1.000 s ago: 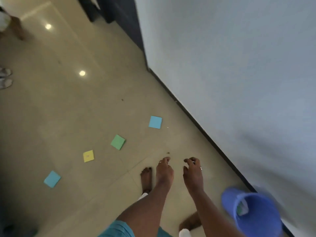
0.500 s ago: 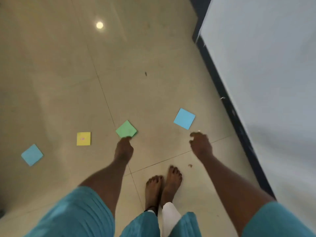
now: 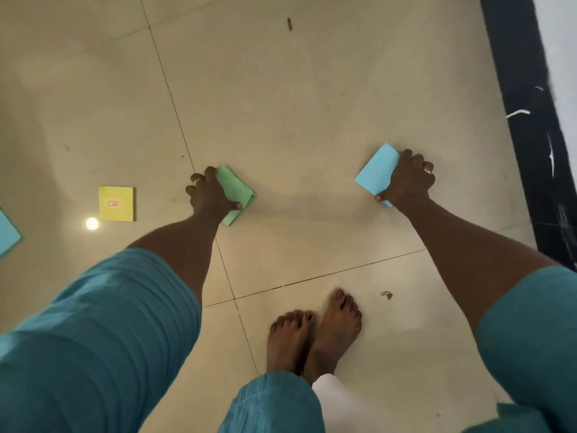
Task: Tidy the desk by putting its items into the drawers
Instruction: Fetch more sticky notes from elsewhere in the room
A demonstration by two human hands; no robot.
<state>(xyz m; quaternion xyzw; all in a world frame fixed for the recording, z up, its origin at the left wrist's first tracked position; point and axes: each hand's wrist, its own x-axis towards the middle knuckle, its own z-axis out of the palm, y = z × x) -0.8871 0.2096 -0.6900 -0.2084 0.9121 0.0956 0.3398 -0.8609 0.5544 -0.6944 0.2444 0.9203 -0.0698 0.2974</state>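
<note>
I am bent over a beige tiled floor. My left hand grips a green sticky-note pad at floor level, thumb on its near edge and fingers over its far edge. My right hand grips a light blue sticky-note pad, tilted up off the floor. A yellow sticky-note pad with a small red-framed label lies flat to the left of my left hand. Another light blue pad shows partly at the left edge.
A black skirting strip runs along the wall on the right. My bare feet stand together below my hands. A small scrap lies right of my feet, and a dark speck lies farther up the floor.
I have bent lower. My hands went from hovering near the pads to closing on them: left on the green pad, right on the blue one, which is now tilted up.
</note>
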